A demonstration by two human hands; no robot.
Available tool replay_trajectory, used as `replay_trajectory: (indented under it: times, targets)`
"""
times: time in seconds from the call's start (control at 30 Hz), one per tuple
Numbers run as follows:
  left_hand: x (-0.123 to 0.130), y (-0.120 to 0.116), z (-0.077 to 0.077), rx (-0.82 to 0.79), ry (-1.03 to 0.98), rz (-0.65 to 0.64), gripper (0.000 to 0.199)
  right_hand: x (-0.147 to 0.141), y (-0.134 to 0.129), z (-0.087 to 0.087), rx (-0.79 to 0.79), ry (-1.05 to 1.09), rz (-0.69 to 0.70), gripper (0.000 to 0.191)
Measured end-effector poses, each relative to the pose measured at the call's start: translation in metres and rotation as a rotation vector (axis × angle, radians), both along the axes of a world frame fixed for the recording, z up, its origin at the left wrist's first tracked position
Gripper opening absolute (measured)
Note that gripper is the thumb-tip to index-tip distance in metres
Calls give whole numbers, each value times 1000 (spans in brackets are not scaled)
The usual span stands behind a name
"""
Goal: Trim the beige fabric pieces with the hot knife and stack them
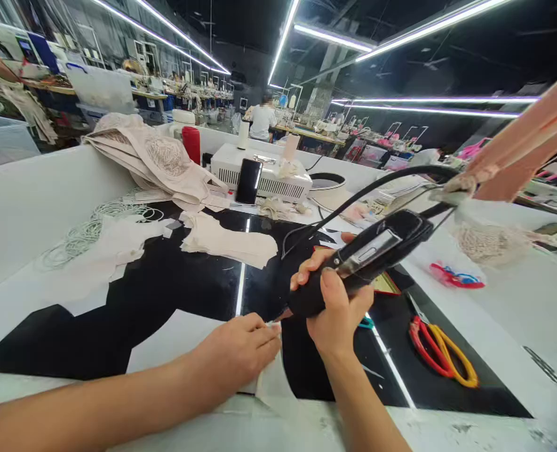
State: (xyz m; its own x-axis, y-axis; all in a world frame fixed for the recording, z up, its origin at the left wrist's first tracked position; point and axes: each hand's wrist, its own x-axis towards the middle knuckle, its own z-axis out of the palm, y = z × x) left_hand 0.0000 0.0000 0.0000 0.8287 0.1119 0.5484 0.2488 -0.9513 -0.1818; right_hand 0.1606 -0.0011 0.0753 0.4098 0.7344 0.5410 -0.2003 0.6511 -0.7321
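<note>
Garment workshop, thread cones (pixel 190 145), distant worktables (pixel 307 134)

Dark ceiling (pixel 245 25); white tube lights (pixel 334 37) in long rows; pale pillar (pixel 328 66) and worktables (pixel 307 133) past far edge of desk (pixel 518 314); worktables also beyond its far left corner.

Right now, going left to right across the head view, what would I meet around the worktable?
Tangled pale-green cord, red spool, phone, right hand gripping a black tool, red-and-yellow scissors.
</note>
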Motion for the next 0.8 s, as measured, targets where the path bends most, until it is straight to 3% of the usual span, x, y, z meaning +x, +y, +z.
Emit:
replay_trajectory:
  times: [0.47,0.67,0.8]
  targets:
    - [-1,-3,2,1,28,25,35,-1,1,3,12,1,-29,44]
    - [-1,0,2,-17,-3,-1,27,-3,3,0,-39,1,-49,47]
    - [-7,5,-17,-102,-112,-45,43,-7,5,5,-98,41,-43,43]
